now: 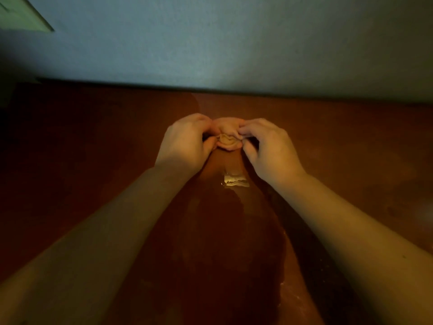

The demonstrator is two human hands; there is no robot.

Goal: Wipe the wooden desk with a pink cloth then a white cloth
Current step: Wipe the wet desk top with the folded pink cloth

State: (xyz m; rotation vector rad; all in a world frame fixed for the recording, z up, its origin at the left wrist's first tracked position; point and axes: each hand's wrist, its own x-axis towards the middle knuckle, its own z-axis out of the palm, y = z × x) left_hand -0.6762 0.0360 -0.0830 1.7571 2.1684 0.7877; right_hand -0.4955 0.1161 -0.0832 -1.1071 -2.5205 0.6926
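Note:
A small bunched pink cloth (228, 136) sits at the middle of the reddish-brown wooden desk (93, 148), toward the far side. My left hand (187, 143) pinches its left side with curled fingers. My right hand (269, 148) pinches its right side the same way. The cloth is folded into a compact wad between the two hands, and much of it is hidden by my fingers. No white cloth shows in the dim view.
A grey-blue wall (234, 43) runs along the desk's far edge. A bright glossy reflection (235, 180) lies on the desk between my forearms. A pale framed shape (21, 15) is at the top left corner.

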